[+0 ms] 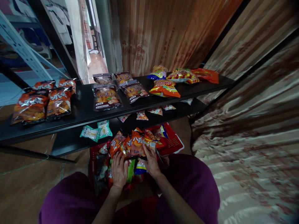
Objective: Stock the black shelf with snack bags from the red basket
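Note:
Several orange-and-black snack bags point(138, 143) lie close together at the top of a pile of packets in front of my knees. My left hand point(120, 169) rests palm down at their near left edge, its fingers stretched forward. At their right side is my right hand point(151, 162), with extended fingers touching the rightmost orange bag. Neither hand visibly closes around a bag. Below and between the hands show a green packet point(131, 171) and a blue-and-yellow packet point(140, 167). A large red bag point(173, 140) spreads out beneath and beside the pile.
A black upper shelf point(81, 104) carries orange-and-black chip bags point(59, 101), brown potato chip bags point(107, 96) and colourful packets point(165, 88). On the lower shelf point(67, 141) lie small teal-and-white packets point(104, 129) and other small packets point(142, 115). Curtains point(245, 149) hang at the right.

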`<state>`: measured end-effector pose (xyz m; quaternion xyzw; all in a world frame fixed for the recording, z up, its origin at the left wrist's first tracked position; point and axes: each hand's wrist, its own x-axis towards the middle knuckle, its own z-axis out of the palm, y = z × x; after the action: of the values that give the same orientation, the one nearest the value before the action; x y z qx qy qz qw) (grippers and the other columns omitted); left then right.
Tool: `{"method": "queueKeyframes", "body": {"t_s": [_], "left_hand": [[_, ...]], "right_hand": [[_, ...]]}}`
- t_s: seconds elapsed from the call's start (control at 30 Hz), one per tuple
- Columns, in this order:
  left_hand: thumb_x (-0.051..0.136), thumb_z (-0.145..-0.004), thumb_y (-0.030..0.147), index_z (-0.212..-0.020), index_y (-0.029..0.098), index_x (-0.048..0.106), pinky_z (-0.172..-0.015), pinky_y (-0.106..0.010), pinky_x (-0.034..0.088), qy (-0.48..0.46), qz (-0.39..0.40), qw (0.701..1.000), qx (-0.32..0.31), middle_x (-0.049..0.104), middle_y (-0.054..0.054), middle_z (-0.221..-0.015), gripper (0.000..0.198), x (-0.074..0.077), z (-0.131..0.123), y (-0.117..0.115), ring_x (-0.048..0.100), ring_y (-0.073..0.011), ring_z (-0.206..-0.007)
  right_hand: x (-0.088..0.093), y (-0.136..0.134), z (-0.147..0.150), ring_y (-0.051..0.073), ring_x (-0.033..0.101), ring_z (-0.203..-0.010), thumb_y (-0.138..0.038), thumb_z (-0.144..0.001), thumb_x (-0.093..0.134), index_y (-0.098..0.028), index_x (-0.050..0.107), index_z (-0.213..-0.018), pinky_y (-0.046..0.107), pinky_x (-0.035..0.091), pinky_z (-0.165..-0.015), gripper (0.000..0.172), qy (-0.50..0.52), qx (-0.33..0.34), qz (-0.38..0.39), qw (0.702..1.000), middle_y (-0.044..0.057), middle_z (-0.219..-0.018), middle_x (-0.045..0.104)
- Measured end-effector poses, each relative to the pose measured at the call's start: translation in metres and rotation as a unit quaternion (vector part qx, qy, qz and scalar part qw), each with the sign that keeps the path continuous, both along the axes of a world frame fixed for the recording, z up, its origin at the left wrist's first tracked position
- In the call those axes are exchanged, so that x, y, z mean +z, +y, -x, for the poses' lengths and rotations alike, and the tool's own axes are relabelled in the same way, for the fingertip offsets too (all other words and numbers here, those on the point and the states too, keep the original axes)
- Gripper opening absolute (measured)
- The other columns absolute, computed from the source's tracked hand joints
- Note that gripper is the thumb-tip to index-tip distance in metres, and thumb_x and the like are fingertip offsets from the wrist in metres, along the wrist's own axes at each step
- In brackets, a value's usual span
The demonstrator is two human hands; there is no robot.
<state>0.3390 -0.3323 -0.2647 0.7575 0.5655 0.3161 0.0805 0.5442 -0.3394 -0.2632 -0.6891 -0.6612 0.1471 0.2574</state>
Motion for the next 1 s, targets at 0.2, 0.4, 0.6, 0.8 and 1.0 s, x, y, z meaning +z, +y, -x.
{"method": "queueKeyframes", "body": {"t_s": [0.2,0.4,0.6,0.8,1.0], "left_hand": [[0.045,-0.086,0.034,-0.13,0.014,0.051,-0.112,-0.051,0.023,0.05,0.028,0.998,0.022,0.044,-0.015,-0.142,0.048,-0.006,0.016,-0.03,0.03,-0.0295,-0.138],[0.041,-0.087,0.028,-0.134,0.009,0.045,-0.11,-0.05,0.027,0.039,0.056,0.995,0.069,0.037,-0.02,-0.145,0.05,-0.036,0.031,-0.025,0.023,-0.0297,-0.14],[0.043,-0.085,0.029,-0.124,0.008,0.053,-0.11,-0.048,0.029,0.035,0.063,0.994,0.084,0.047,-0.02,-0.136,0.046,-0.037,0.041,-0.007,0.034,-0.031,-0.135],[0.043,-0.084,0.032,-0.131,0.007,0.049,-0.111,-0.051,0.025,0.046,0.079,0.988,0.128,0.039,-0.023,-0.143,0.054,-0.029,0.035,-0.012,0.03,-0.0331,-0.137],[0.044,-0.084,0.034,-0.13,0.01,0.052,-0.111,-0.054,0.021,-0.01,0.092,0.985,0.146,0.041,-0.021,-0.143,0.052,-0.024,0.038,-0.012,0.027,-0.034,-0.138]], "right_hand": [[0.003,-0.001,0.002,0.021,0.039,-0.13,0.005,-0.061,0.041,-0.025,0.024,-0.147,0.042,0.035,-0.108,0.094,0.017,-0.008,-0.002,1.0,0.006,-0.135,0.052],[-0.001,0.0,0.0,0.021,0.042,-0.127,0.004,-0.063,0.04,-0.027,0.033,-0.144,0.043,0.036,-0.107,0.087,0.034,-0.006,-0.022,0.999,0.005,-0.131,0.055],[-0.004,0.0,-0.004,0.021,0.044,-0.127,0.004,-0.064,0.04,-0.028,0.038,-0.141,0.043,0.037,-0.107,0.084,0.081,0.001,-0.075,0.994,0.005,-0.135,0.051],[0.001,-0.002,-0.004,0.022,0.049,-0.122,0.003,-0.063,0.04,-0.025,0.043,-0.139,0.043,0.04,-0.104,0.081,0.083,-0.008,-0.096,0.992,0.007,-0.131,0.055],[0.016,-0.003,0.0,0.022,0.051,-0.122,-0.001,-0.066,0.036,-0.025,0.04,-0.141,0.046,0.04,-0.105,0.079,0.067,0.027,-0.147,0.986,0.005,-0.131,0.058]]}}
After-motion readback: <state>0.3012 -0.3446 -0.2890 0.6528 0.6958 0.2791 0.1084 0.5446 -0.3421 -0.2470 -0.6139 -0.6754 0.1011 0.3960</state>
